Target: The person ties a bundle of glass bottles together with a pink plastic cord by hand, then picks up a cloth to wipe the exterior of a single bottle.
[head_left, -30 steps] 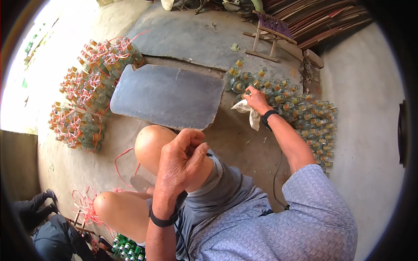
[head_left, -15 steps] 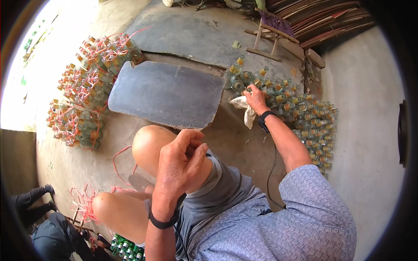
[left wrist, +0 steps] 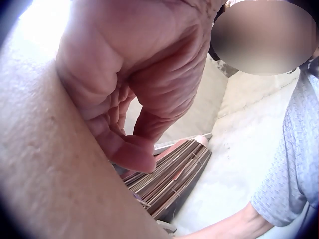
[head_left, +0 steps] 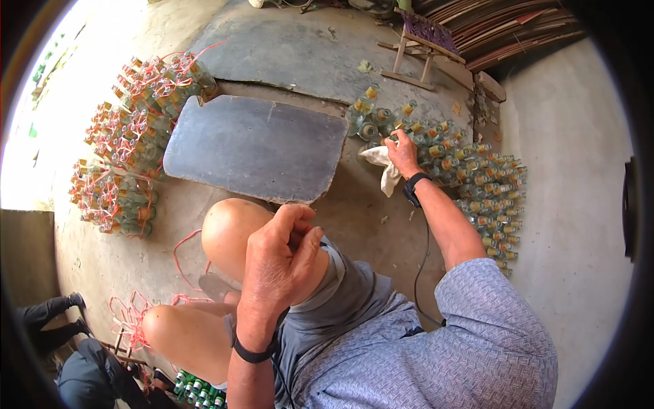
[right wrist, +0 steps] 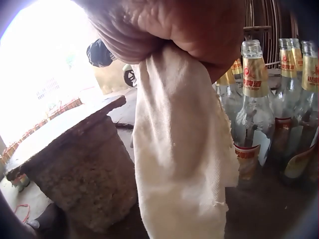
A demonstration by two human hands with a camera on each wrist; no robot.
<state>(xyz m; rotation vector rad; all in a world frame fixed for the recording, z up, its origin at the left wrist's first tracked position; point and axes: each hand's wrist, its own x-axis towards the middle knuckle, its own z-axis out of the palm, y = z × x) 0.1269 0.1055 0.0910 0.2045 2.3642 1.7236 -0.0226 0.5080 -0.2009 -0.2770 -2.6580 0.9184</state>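
My right hand (head_left: 404, 154) grips a cream-white cloth (head_left: 390, 178) beside the near end of a group of clear glass bottles (head_left: 470, 177). In the right wrist view the cloth (right wrist: 182, 144) hangs from the curled hand and covers much of the scene. Gold-necked bottles (right wrist: 251, 104) with open mouths stand upright just past it. The fingertips are hidden there by the palm and cloth. My left hand (head_left: 279, 249) rests on the raised knee (head_left: 235, 228), its fingers loosely curled around nothing. The left wrist view shows that hand (left wrist: 134, 74) from the palm side.
A low stone-topped table (head_left: 255, 146) stands ahead. Bundles of bottles tied with pink twine (head_left: 126, 153) are at the left. A wooden stool (head_left: 419, 51) stands at the back right. Green bottles (head_left: 197, 390) and loose pink twine (head_left: 133, 320) lie low left, near another person (head_left: 88, 371).
The right hand has shifted slightly upward in view with the cloth and stays beside the bottles. The left hand keeps its place on the knee. The head view has drifted a little.
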